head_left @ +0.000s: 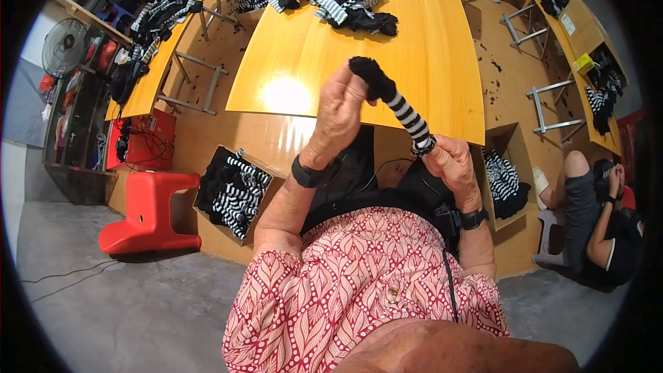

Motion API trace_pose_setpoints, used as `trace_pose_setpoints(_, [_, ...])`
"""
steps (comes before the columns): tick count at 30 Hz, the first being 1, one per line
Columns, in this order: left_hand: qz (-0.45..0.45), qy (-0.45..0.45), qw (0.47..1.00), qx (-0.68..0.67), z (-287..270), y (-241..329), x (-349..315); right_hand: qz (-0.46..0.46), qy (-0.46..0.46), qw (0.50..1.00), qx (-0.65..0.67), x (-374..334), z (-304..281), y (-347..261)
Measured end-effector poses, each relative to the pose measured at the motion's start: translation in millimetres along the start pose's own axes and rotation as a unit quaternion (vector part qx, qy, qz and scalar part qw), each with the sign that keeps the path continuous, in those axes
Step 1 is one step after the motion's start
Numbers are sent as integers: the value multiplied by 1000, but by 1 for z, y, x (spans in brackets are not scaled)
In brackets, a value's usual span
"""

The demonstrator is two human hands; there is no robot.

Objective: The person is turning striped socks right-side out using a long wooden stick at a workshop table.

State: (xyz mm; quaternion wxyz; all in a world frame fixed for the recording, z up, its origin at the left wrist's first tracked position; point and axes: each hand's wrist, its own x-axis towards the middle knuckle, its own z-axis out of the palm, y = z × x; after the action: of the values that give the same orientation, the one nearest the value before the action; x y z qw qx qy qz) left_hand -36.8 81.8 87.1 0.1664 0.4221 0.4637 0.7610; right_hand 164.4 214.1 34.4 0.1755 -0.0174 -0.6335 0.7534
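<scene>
A black-and-white striped sock (pixel 409 116) with a fuzzy black end stretches slantwise between my hands, over the near edge of the yellow table (pixel 290 62). My left hand (pixel 342 101) grips it by the black end, up and to the left. At the lower right, the fingers of my right hand (pixel 450 166) are closed on the striped end. Farther back on the tabletop lies a loose pile of black and striped socks (pixel 352 10).
Open cardboard boxes of striped socks stand at my left (pixel 238 193) and right (pixel 504 173). A red plastic stool (pixel 148 214) is on the floor at left. Side tables hold more socks (pixel 155 24). At far right a person (pixel 601 221) sits. A fan (pixel 64 45) stands at far left.
</scene>
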Motion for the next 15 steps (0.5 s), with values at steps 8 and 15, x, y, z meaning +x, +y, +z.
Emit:
trace_pose_setpoints(8, [109, -49, 972, 202, 20, 7, -3, -21, 51, 985, 161, 3, 27, 10])
trace_pose_setpoints(15, [-4, -6, 996, 88, 4, 3, 2, 0, 108, 992, 61, 3, 32, 1])
